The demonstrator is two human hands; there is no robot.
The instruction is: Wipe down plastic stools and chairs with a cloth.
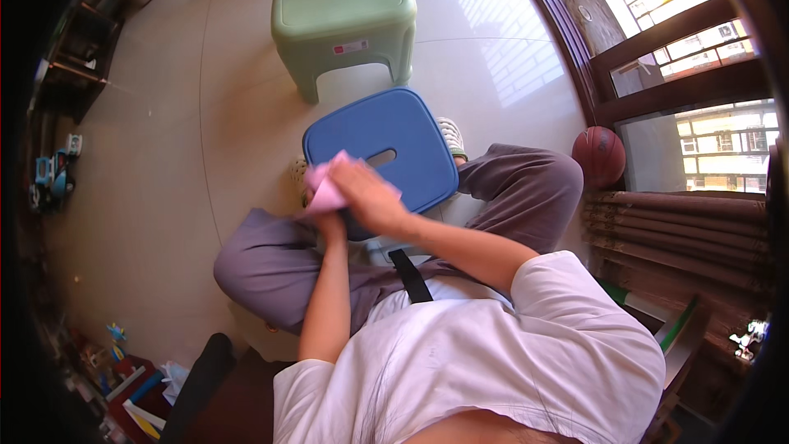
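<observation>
A crumpled or folded pink sheet (327, 192) is held between my two hands; blur hides whether it is paper or cloth. My left hand (330, 222) grips it from below and is mostly covered by it. Over its right side lies my right hand (370, 194), fingers bent against the pink material. Both hands are above the near left corner of a blue plastic stool (407, 135) with an oval slot in its seat. The stool stands between my knees.
A pale green plastic stool (345, 12) stands just beyond the blue one. To the right, a basketball (598, 157) rests by the glass door and a brown curtain (672, 234). A blue toy vehicle (55, 176) is at far left on the tiled floor (160, 166).
</observation>
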